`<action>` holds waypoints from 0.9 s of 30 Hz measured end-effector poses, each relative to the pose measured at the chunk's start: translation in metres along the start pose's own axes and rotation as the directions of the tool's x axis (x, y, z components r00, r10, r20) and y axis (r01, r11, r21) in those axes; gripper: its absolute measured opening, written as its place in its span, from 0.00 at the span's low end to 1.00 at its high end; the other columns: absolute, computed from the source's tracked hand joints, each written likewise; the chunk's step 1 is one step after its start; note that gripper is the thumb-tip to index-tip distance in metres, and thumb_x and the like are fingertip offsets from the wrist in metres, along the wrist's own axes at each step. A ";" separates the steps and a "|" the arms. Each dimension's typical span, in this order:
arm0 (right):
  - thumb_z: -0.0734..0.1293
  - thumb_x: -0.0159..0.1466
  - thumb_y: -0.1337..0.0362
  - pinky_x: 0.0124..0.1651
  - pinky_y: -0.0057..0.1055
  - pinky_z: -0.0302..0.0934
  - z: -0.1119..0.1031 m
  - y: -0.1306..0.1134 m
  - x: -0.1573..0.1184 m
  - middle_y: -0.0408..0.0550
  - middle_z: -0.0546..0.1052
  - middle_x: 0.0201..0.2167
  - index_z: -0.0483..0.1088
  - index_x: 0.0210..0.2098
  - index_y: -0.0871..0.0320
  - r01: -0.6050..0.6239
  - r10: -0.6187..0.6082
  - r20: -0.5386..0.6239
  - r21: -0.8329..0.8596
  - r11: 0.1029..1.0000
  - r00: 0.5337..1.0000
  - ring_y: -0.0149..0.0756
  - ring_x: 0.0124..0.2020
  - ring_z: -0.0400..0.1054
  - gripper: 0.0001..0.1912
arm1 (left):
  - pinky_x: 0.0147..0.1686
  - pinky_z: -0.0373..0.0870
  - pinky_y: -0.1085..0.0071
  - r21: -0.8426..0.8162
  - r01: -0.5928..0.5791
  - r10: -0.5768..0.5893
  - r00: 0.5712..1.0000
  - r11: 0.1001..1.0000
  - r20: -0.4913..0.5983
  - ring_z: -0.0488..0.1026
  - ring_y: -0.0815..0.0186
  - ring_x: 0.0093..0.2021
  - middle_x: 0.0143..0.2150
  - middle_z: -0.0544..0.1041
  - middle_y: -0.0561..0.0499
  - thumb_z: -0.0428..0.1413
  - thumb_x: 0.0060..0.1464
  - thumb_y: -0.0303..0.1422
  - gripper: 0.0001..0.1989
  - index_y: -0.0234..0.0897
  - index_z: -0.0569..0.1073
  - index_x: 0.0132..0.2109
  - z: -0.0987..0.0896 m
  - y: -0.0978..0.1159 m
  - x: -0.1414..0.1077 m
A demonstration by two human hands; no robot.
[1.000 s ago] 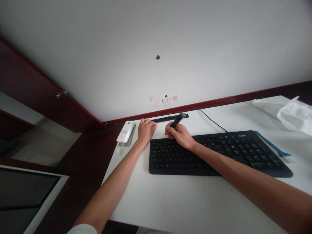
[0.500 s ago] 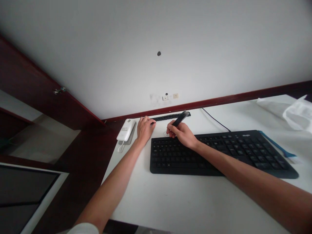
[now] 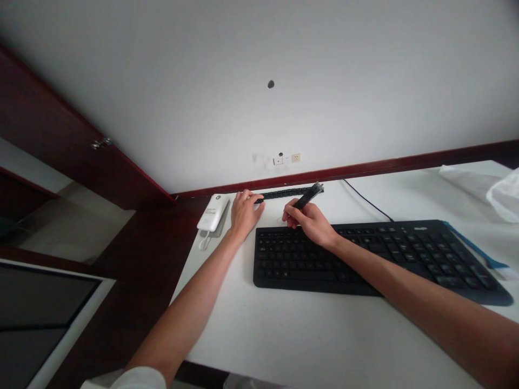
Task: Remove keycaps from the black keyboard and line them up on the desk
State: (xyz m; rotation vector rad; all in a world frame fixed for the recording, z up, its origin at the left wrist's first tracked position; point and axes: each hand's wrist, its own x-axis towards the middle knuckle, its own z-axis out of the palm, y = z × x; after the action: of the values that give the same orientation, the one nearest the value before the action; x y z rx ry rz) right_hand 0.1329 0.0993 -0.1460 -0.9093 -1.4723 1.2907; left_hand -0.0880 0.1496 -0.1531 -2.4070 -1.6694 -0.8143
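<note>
Pen [image 3: 307, 196] over a white desk [image 3: 263, 329].
The right hand [image 3: 308, 219] grasps it above the keyboard's [image 3: 302, 265] back edge; the left hand [image 3: 244, 213] is at a black strip [image 3: 288, 193], its grip unclear; power bank [image 3: 213, 210] left, white bag [image 3: 474, 183] right; behind, a pale wall [image 3: 194, 97] with sockets [image 3: 295, 157]; left, a dark-red door [image 3: 60, 119].

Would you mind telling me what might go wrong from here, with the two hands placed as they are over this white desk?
The right hand holds a thick black pen-shaped object while the right forearm crosses the black plastic keyboard, so keys might get pressed by accident.
The left hand is close beside a white, flat, rectangular device at the left edge of the white desk; a sideways nudge could perhaps tip it off.
</note>
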 end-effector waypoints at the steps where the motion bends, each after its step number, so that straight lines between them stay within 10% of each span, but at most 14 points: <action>1: 0.64 0.69 0.51 0.32 0.33 0.63 0.000 -0.001 0.000 0.46 0.75 0.28 0.71 0.31 0.57 -0.002 0.002 0.005 0.005 1.000 1.000 0.35 0.28 0.68 0.17 | 0.52 0.66 0.61 -0.007 0.006 -0.006 1.000 1.000 -0.007 0.68 0.56 0.48 0.45 0.74 0.46 0.59 0.64 0.35 0.09 0.43 0.81 0.48 -0.003 0.003 0.000; 12: 0.60 0.71 0.42 0.36 0.34 0.64 -0.002 0.003 -0.001 0.47 0.74 0.32 0.72 0.37 0.57 0.029 -0.027 0.041 -0.050 0.998 0.999 0.36 0.31 0.68 0.25 | 0.40 0.67 0.67 -0.253 0.001 0.031 0.992 0.967 0.120 0.71 0.63 0.39 0.33 0.72 0.50 0.56 0.65 0.37 0.11 0.40 0.81 0.37 -0.067 0.063 -0.055; 27: 0.59 0.73 0.46 0.39 0.33 0.62 0.002 -0.005 -0.008 0.45 0.75 0.28 0.72 0.35 0.58 0.065 -0.033 0.187 -0.166 0.984 0.982 0.35 0.31 0.67 0.24 | 0.41 0.68 0.66 -0.447 -0.020 0.125 0.970 0.894 0.207 0.70 0.62 0.40 0.34 0.73 0.50 0.56 0.65 0.34 0.09 0.41 0.82 0.44 -0.053 0.050 -0.089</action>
State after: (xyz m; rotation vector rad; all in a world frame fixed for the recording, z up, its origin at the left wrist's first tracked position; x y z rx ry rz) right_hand 0.1338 0.0902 -0.1422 -0.8761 -1.7615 1.2529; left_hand -0.0861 0.0352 -0.1397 -2.9546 -1.5908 -1.0334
